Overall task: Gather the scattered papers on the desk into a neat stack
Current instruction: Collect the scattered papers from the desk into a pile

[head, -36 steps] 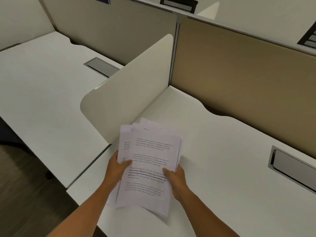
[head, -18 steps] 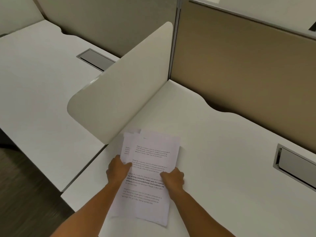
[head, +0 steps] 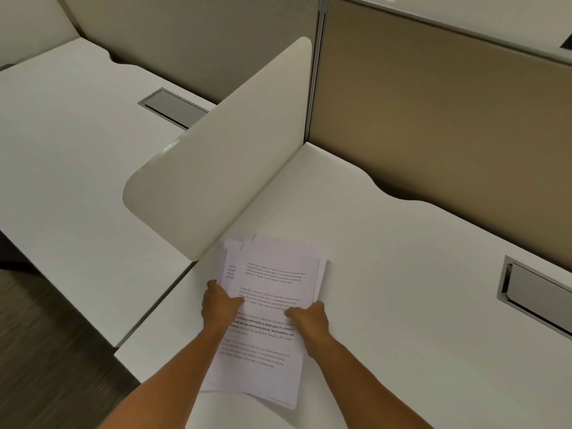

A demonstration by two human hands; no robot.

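A stack of printed white papers (head: 272,274) lies on the white desk (head: 402,305), near its left side, beside the rounded divider. The sheets are roughly aligned, with a few corners fanned out at the top left. My left hand (head: 219,305) grips the stack's left edge, thumb on the top sheet. My right hand (head: 309,320) grips the right edge the same way. The bottom edge of the stack reaches close to the desk's near edge, between my forearms.
A cream rounded divider panel (head: 223,156) stands just left of the papers. A tan partition wall (head: 433,113) runs along the back. A metal cable hatch (head: 538,298) sits at the desk's right. A neighbouring desk (head: 68,144) lies to the left, dark floor (head: 46,351) below it.
The stack has come down from a raised, tilted hold to rest flat on the desk. Both hands have kept their grip on its side edges.
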